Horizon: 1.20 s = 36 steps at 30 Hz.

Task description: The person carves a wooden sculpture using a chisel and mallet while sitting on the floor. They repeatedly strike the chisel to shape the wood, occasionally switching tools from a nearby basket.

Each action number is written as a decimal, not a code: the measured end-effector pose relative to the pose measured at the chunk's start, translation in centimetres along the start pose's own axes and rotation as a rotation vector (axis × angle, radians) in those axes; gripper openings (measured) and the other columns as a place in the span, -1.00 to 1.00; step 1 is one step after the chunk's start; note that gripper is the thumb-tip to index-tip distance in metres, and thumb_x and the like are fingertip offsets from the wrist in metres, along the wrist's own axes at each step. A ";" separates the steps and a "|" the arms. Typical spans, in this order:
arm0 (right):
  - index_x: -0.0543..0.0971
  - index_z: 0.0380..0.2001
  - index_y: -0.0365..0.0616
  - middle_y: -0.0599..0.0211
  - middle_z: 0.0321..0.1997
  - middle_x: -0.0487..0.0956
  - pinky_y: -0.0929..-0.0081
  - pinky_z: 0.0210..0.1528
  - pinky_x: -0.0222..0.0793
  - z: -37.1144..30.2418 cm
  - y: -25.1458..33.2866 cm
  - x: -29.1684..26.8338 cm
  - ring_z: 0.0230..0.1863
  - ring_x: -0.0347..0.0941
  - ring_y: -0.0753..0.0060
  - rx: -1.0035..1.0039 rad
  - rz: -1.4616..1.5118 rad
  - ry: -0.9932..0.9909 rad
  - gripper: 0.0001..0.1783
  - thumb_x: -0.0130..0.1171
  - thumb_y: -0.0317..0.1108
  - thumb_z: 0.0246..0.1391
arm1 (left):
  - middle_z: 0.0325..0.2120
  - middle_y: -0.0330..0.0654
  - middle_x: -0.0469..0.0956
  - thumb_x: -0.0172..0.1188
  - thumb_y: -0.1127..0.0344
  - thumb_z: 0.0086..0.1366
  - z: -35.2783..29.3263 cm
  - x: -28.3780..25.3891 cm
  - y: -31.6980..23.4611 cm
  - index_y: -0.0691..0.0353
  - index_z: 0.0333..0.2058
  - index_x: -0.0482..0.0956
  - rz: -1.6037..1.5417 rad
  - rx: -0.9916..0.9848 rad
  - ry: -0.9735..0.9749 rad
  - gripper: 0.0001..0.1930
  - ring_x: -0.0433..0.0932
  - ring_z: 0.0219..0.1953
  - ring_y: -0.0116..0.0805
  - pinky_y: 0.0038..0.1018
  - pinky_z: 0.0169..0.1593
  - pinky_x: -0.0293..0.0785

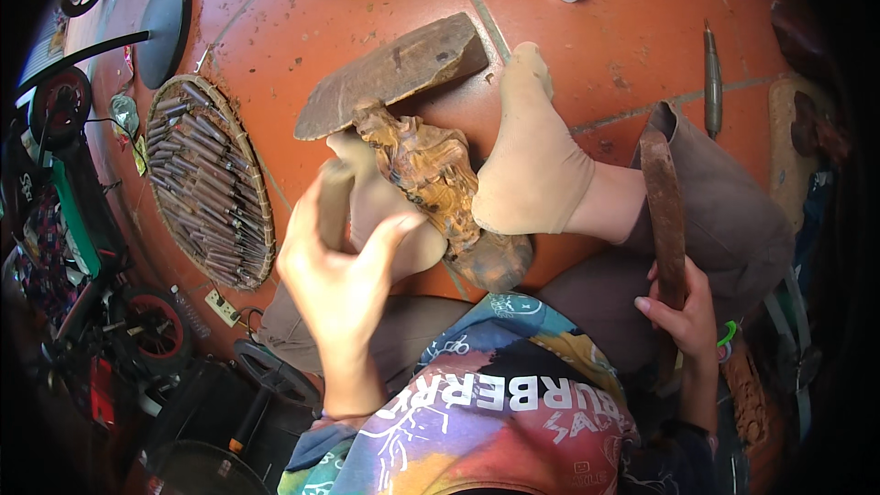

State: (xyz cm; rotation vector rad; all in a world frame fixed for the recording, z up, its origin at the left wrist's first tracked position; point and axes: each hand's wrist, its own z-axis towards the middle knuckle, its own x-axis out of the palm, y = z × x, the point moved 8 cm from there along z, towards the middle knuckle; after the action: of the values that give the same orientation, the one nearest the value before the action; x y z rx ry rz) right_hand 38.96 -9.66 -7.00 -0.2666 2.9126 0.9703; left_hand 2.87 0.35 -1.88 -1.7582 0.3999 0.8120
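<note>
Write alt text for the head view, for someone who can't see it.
Seated on a red tiled floor, a person steadies a carved wooden figure between both socked feet, propped on a wooden block. The left hand is raised just left of it; the right hand grips a long wooden mallet. A flat woven basket of chisels lies left.

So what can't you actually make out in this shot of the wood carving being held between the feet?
Head view only:
- Left hand: blurred, and it covers whatever slim thing it grips; open or shut is unclear.
- Brown carved wooden figure: its lower side is hidden by the two beige-socked feet.
- Long dark wooden mallet in the right hand: its lower end is hidden behind the hand.
- Round woven tray of chisels: tools too small to tell apart.
</note>
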 end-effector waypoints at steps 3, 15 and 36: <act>0.40 -0.27 -0.16 0.51 -0.65 0.39 0.72 -0.61 0.14 0.0 0.0 0.0 -0.69 0.29 0.73 -0.018 0.005 0.013 -0.60 0.38 -0.42 -0.18 | -0.36 0.19 0.63 0.60 -0.05 -0.27 0.5 2.4 -2.9 0.57 0.08 0.39 0.373 0.110 -0.011 0.02 0.68 -0.25 -0.09 -0.32 -0.13 0.56; 0.40 -0.24 -0.16 0.52 -0.64 0.39 0.69 -0.59 0.17 -1.2 0.2 -0.1 -0.66 0.30 0.71 -0.068 -0.029 -0.019 -0.57 0.39 -0.39 -0.19 | -0.36 0.16 0.66 0.50 0.09 -0.17 1.7 4.4 -0.5 0.60 0.03 0.43 0.075 -0.021 0.135 -0.15 0.69 -0.25 -0.16 -0.37 -0.08 0.56; 0.41 -0.20 -0.23 0.48 -0.60 0.40 0.68 -0.49 0.16 -0.4 -0.1 -0.2 -0.59 0.28 0.69 0.122 -0.147 0.013 -0.52 0.37 -0.45 -0.24 | -0.61 -0.23 0.48 -0.16 0.00 0.50 3.9 -5.8 9.9 0.33 -0.07 0.48 -0.441 -0.380 -0.047 -0.54 0.12 -0.74 -0.68 -0.71 -0.64 -0.01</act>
State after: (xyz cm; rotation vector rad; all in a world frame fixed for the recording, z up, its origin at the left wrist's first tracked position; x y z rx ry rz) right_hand 39.21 -9.98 -6.73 -0.4732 2.9004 0.7691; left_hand -8.74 -0.06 -5.44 -2.0694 -0.1880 0.6331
